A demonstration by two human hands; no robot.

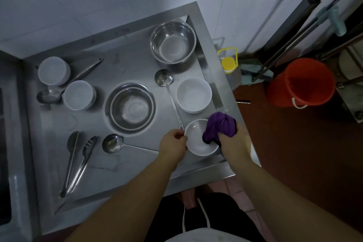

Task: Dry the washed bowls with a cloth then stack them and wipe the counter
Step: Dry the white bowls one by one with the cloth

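Vantage: the single head-worn camera looked steeply down from above the person's chest.
Facing: forward and down onto the steel counter (125, 163), which filled the centre and left of the frame.
Nearness: close, with both forearms entering from the bottom edge.
Edges: tiled wall ran across the top, red floor (294, 143) at right.
Lens: wide-angle, lines bowed.
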